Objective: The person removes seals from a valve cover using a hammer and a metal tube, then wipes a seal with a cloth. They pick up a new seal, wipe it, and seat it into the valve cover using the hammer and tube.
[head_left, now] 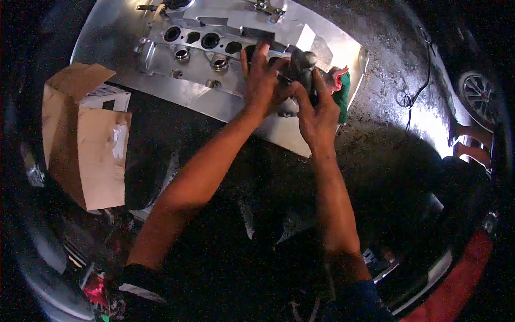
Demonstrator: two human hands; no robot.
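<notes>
My right hand (320,115) is closed around a dark, rounded grey part (303,60), its thumb and fingers on either side. The exact kind of this part cannot be made out. Close beside it, my left hand (262,86) has its fingers spread over a metal engine part (199,67) that looks like a cylinder head or intake side. Round dark ports and shiny ring-like openings line its face. Whether the left fingertips touch the grey part is hard to see.
The engine part lies on a shiny metal sheet (107,48). Red and green cloths (343,96) lie at its right edge. An open cardboard box (104,155) stands at the left. A black cable (426,75) and a car wheel (477,96) are at the right.
</notes>
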